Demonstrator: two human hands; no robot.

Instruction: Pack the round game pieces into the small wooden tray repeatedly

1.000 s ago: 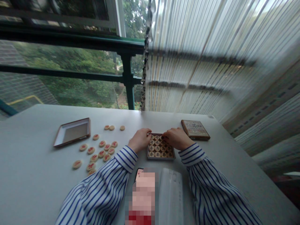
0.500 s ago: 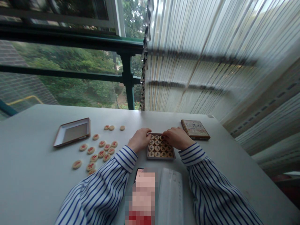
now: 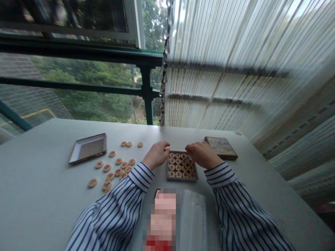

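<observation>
Rows of round wooden Chinese chess pieces [image 3: 178, 167] with dark characters lie face up in a shallow open box [image 3: 182, 179]. My left hand [image 3: 156, 155] is at the box's back left corner, fingers bent and the thumb against its edge. Over the back right corner my right hand [image 3: 202, 154] curls its fingers together, hiding part of the back row. Whatever is between those fingertips, if anything, cannot be made out. Several red-marked chess pieces [image 3: 118, 172] are scattered on the table left of my left forearm.
The white table [image 3: 52, 195] bears an open box lid [image 3: 90, 149] at left and a printed flat box [image 3: 222, 146] at right. Nearest me are a blurred-out phone-like item [image 3: 164, 216] and a translucent case [image 3: 194, 219]. A railing and string curtain [image 3: 209, 83] stand behind.
My right hand has drawn slightly back from the pieces toward the box's back right corner, uncovering more of the back row. My left hand stays by the box. The view has shifted a little.
</observation>
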